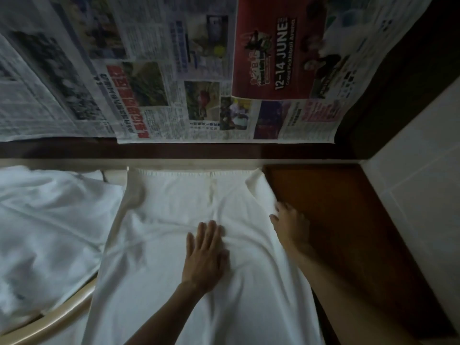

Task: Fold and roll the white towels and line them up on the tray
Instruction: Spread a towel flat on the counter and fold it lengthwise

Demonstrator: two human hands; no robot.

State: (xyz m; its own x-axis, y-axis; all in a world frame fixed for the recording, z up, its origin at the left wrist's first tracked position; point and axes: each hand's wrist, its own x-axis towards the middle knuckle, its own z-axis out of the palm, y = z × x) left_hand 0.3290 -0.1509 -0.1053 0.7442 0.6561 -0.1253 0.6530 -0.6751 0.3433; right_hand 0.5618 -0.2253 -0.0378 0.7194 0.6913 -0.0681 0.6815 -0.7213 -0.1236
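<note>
Head view, dim light. A white towel (174, 245) lies spread flat in front of me, running from the near edge to the far rim of the surface, wrinkled through the middle. My left hand (205, 257) lies palm down on the towel's centre, fingers straight and together, pressing the cloth; it grips nothing. My right hand (288, 222) sits at the towel's right edge, where the cloth meets the brown tabletop (336, 220). Its fingers are blurred; they look loosely spread against the edge, but I cannot tell whether they pinch the fabric.

Left of the spread towel, a heap of white towels (49, 220) lies crumpled, touching its left side. A curved cream rim (62, 310) shows below that heap; I cannot tell whether it belongs to a tray.

Farther off, past a dark wooden ledge, sheets of newspaper (174, 83) cover the wall. One sheet carries a red advert (268, 53) reading "12–14 JUNE". At right, a pale tiled surface (410, 170).
</note>
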